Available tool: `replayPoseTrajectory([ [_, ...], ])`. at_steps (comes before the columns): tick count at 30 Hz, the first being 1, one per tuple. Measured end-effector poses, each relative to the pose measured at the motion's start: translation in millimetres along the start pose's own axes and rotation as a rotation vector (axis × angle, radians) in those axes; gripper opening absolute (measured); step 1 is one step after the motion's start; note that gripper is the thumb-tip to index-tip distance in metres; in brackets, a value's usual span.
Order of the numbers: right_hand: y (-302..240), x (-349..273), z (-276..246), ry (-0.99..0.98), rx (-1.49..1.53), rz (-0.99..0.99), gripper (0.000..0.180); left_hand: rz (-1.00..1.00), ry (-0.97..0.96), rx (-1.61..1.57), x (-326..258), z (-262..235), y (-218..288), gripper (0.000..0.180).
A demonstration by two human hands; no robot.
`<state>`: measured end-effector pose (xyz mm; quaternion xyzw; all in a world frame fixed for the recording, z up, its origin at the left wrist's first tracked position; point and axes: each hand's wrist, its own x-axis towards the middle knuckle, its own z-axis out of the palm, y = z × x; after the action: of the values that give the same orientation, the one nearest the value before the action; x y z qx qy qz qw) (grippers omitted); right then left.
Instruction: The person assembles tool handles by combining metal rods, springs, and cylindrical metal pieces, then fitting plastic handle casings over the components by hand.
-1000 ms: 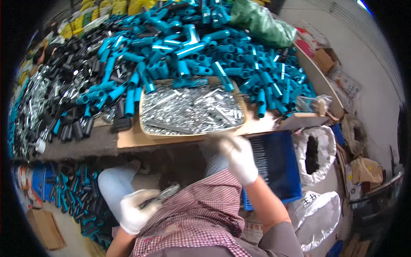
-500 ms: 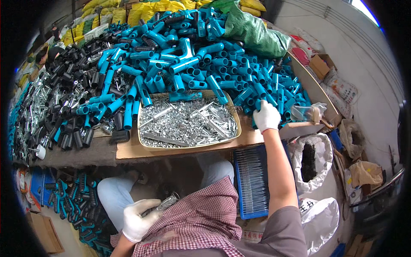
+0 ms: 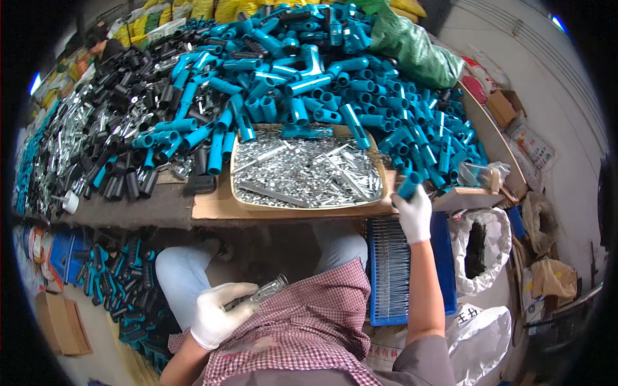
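Right hand (image 3: 415, 215), white-gloved, at right of centre: thumb and fingers closed on one teal tube (image 3: 409, 185), held tilted just beside the right end of the tray, near the front edge of the tabletop (image 3: 215, 207). Left hand (image 3: 217, 315), likewise gloved, lower centre-left of the frame: fingers curled round a shiny metal part (image 3: 270, 289), its bright rounded end pointing to the upper right, above a red-and-white checked apron (image 3: 315, 309). Cream tray (image 3: 302, 207), centre, on the tabletop: filled with small silvery metal pieces (image 3: 302, 174), several longer strips lying among them, its far rim partly covered by teal parts. Heap of teal tubular parts (image 3: 312, 83), upper centre to right, piled behind and beside the tray. Black tubular parts (image 3: 132, 116), upper left, mingled at their edge with the teal; bright metal parts (image 3: 67, 138) farther left. Green sack (image 3: 415, 51), upper right, resting against the heap. Blue crate (image 3: 445, 270), right of centre below the tabletop, holding a row of thin metal rods (image 3: 391, 270). Open white sack (image 3: 501, 248) just right of the crate, dark contents. Teal-and-black pieces (image 3: 125, 276), lower left, in a pile; cardboard box (image 3: 67, 325) near them.
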<state>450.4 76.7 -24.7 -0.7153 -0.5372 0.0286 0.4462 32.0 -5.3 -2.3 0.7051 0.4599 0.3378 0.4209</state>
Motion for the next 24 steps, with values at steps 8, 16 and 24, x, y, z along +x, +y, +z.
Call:
replayPoseTrajectory([
  [8, -119, -90, 3, -1.026, 0.248, -0.039, 0.051, -0.025, 0.038, 0.031, 5, -16, -13, 0.032],
  [16, -129, -68, 24, -1.366, 0.432, 0.021, 0.055, 0.193, -0.166, 0.242, -1, -41, -12, 0.031],
  [24, -168, -103, 38, -1.26, 0.279, -0.216, 0.042, 0.146, -0.118, 0.187, -5, -28, -11, 0.04],
])
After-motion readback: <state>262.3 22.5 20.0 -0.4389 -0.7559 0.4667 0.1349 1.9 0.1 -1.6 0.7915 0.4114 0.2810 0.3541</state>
